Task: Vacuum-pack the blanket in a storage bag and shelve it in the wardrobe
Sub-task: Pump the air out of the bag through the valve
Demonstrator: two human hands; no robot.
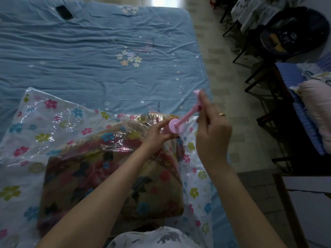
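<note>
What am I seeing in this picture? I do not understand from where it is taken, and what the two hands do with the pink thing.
A camera worn on a person's head took the picture, looking down at their own arms. On the bed with the blue flowered sheet lies a clear plastic storage bag printed with flowers. Inside it is a folded, dark flowered blanket. The left hand grips the pink plastic hand pump's body, which stands on the bag. The right hand holds the pump's pulled-out pink handle rod. A black phone lies at the bed's far corner.
</note>
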